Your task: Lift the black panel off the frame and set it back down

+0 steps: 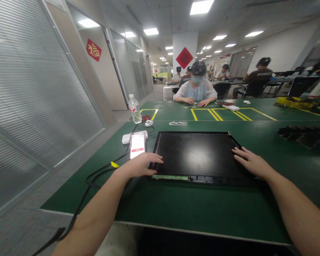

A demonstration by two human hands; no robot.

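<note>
A black flat display panel (194, 153) lies on the green table in front of me, its dark face up and reflecting a light. Along its near edge runs a green circuit strip (170, 177), on the left half. My left hand (144, 165) rests at the panel's left edge with fingers spread, fingertips over the frame and thumb by the near corner. At the right edge, my right hand (252, 164) lies with fingers stretched out over the frame. Neither hand is closed round the panel; the undersides of both are hidden.
Beyond my left hand are a lit phone (137, 144), black cables (96, 174), a water bottle (135, 110) and red scissors (146, 117). Small white strips (178, 123) lie behind the panel. Dark parts (304, 137) sit at right. A person (196, 89) sits opposite.
</note>
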